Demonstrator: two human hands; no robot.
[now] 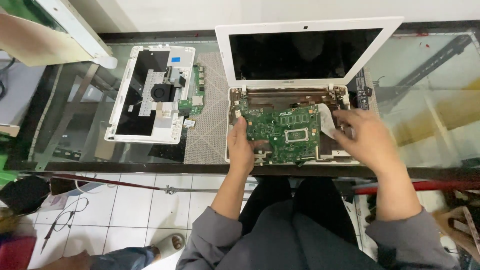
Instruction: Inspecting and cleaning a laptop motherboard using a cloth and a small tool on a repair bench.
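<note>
One white laptop, lid propped open and dark screen facing the seated person, its base shell lying opened on the glass-topped table with the keyboard deck removed, so that the insides can be got at from above. One green circuit board sits in that base, a little askew and apparently loose rather than seated. Left hand – closed on the board's left edge, thumb on top and fingers under, which looks meant to steady or tip it. Right hand – blurred, spread flat over the right side of the base just beside the board and a pale ribbon or film strip; whether it pinches anything I cannot tell. One keyboard deck, white, laid face down well to the left with its black backing and round fan upward, seemingly set aside clear of the work. One grey woven mat between deck and laptop, reaching under both, likely to spare the glass. One small green card loose on that mat. Below the table edge: one metal rod over white tiles, one pale sandal, and another person's hand at the lower left, apart from the work
</note>
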